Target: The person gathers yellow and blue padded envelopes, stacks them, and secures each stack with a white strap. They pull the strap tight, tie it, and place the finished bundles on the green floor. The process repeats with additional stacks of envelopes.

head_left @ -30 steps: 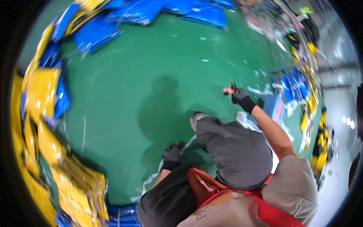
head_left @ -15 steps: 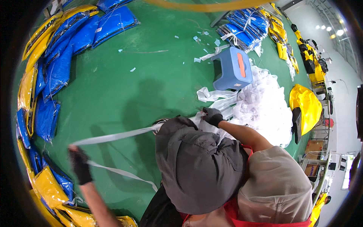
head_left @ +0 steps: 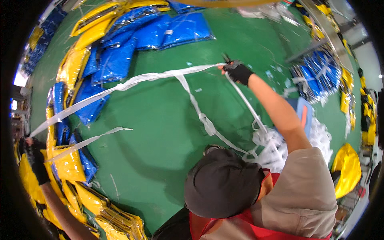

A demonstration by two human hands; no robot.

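Observation:
My left hand (head_left: 34,158), in a dark fingerless glove and blurred at the far left, grips one end of a long white strip (head_left: 158,75). The strip is drawn out across to my right hand (head_left: 239,73), gloved the same way and closed on it. A small dark pointed tool (head_left: 227,58) sticks up from my right fingers; its kind is unclear. From my right hand the strip runs down to a tangled white heap (head_left: 274,150). A knotted branch (head_left: 207,123) hangs from the taut part. Another loose tail (head_left: 94,139) trails near my left hand.
Blue packs (head_left: 188,32) and yellow packs (head_left: 72,164) in clear plastic line the left side. A blue stool (head_left: 297,106) stands behind the heap. Tied blue bundles (head_left: 320,78) lie to the right, a yellow bag (head_left: 346,170) nearer. Paper scraps (head_left: 272,74) dot the green floor (head_left: 168,108).
My right hand has moved up and away from the heap, drawing the strip out. My left hand has swung further left. The view has shifted, with the packs now further right in it.

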